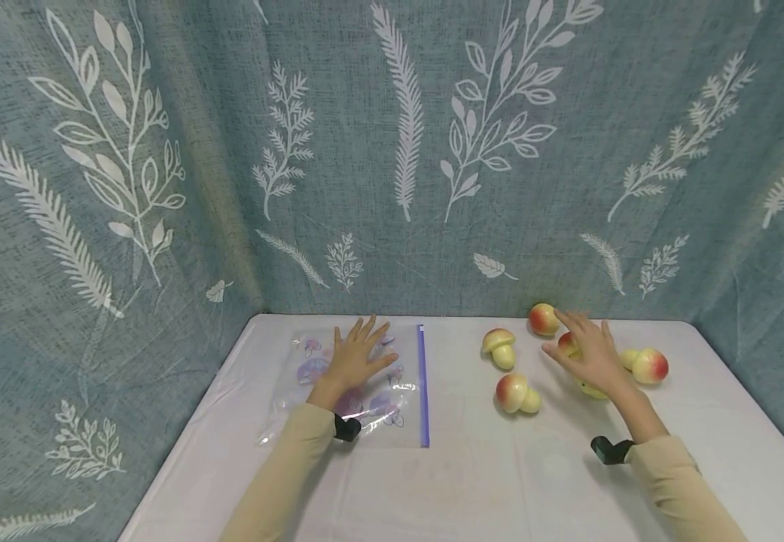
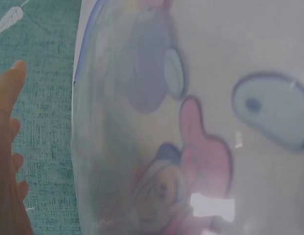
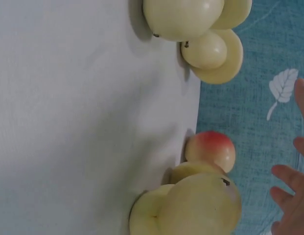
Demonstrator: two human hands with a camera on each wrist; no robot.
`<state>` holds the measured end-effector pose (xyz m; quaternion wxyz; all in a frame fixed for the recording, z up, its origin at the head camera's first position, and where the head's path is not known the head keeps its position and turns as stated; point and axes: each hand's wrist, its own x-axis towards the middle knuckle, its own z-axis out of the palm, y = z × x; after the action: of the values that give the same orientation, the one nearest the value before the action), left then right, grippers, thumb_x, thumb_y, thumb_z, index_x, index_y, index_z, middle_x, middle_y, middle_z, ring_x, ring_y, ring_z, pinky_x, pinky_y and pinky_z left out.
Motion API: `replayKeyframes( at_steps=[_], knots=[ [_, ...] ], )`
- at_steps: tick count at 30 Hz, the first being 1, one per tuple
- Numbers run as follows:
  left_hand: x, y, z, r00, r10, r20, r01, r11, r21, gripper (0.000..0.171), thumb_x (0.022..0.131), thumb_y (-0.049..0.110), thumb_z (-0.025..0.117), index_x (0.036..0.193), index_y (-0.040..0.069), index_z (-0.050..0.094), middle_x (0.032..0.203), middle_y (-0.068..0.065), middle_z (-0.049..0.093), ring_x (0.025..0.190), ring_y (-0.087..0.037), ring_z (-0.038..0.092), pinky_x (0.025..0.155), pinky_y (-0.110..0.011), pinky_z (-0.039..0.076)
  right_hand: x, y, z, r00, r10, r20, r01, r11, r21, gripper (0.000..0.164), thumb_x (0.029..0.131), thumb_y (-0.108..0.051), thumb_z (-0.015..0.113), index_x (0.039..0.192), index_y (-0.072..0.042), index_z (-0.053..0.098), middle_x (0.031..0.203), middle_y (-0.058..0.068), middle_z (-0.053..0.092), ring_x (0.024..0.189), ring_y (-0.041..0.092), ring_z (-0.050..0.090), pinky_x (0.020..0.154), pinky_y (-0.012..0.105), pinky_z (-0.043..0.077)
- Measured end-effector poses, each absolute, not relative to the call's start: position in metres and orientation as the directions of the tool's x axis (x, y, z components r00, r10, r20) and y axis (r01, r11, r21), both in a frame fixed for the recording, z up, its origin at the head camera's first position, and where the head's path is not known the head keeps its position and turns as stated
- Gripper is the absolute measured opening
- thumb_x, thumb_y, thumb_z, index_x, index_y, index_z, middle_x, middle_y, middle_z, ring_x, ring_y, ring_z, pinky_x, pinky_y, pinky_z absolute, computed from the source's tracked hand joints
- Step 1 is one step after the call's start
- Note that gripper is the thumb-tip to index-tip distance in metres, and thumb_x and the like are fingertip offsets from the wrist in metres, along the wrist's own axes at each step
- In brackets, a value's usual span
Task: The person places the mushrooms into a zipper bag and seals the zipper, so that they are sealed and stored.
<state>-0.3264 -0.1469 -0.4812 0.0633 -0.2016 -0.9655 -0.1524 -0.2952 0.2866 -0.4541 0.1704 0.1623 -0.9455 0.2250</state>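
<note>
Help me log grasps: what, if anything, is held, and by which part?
Nothing is held: left hand spread over the plastic bag, right hand open above toy mushrooms.

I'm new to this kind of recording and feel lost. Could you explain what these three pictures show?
There is no robot, just a barehanded person in beige sleeves. The wide picture comes from a head-worn camera; each close-up comes from a small black camera on a wrist. On the white-covered table lies a clear plastic bag with a blue-purple edge strip and printed figures; right of it are several glossy red-and-yellow mushroom shapes. A blue-green, leaf-patterned cloth hangs behind. The left hand spreads over the bag, the right hand over some mushrooms. Neither holds anything.
</note>
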Motion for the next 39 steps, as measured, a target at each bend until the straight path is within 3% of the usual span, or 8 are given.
replayKeyframes(
  at_steps=[14, 27, 34, 39],
  knots=[
    [-0.321, -0.131, -0.490, -0.898, 0.419, 0.135, 0.440, 0.849, 0.291, 0.067, 0.090, 0.055, 0.047, 0.146, 0.022, 0.030, 0.153, -0.010, 0.021, 0.141, -0.035, 0.015, 0.106, -0.069, 0.002, -0.288, 0.276, -0.463, -0.881, -0.251, 0.401, -0.417, 0.812, -0.408, 0.064, 0.085, -0.041, 0.064, 0.133, -0.001, 0.047, 0.138, 0.025, 0.042, 0.130, 0.046, 0.030, 0.108, 0.065, 0.009],
    [-0.319, -0.121, -0.496, -0.876, 0.479, 0.057, 0.469, 0.817, 0.334, 0.066, 0.089, 0.057, 0.046, 0.145, 0.023, 0.033, 0.153, -0.008, 0.023, 0.142, -0.035, 0.011, 0.107, -0.067, 0.001, -0.284, 0.268, -0.469, -0.841, -0.285, 0.460, -0.486, 0.771, -0.411, 0.057, 0.084, -0.035, 0.067, 0.131, -0.007, 0.051, 0.132, 0.020, 0.051, 0.122, 0.041, 0.041, 0.105, 0.067, 0.014],
    [-0.317, -0.116, -0.497, -0.873, 0.487, 0.043, 0.472, 0.816, 0.334, 0.068, 0.088, 0.057, 0.048, 0.144, 0.022, 0.033, 0.153, -0.009, 0.024, 0.141, -0.035, 0.015, 0.107, -0.068, 0.003, -0.279, 0.262, -0.472, -0.801, -0.345, 0.490, -0.556, 0.733, -0.392, 0.051, 0.084, -0.028, 0.068, 0.127, -0.003, 0.055, 0.130, 0.021, 0.052, 0.119, 0.039, 0.044, 0.097, 0.056, 0.031],
    [-0.315, -0.114, -0.498, -0.870, 0.491, 0.036, 0.472, 0.810, 0.349, 0.069, 0.088, 0.057, 0.050, 0.144, 0.022, 0.033, 0.153, -0.009, 0.023, 0.140, -0.034, 0.018, 0.108, -0.066, 0.002, -0.276, 0.258, -0.474, -0.792, -0.370, 0.485, -0.575, 0.719, -0.391, 0.049, 0.083, -0.027, 0.070, 0.124, -0.004, 0.058, 0.128, 0.020, 0.053, 0.120, 0.040, 0.044, 0.097, 0.056, 0.033]
  ],
)
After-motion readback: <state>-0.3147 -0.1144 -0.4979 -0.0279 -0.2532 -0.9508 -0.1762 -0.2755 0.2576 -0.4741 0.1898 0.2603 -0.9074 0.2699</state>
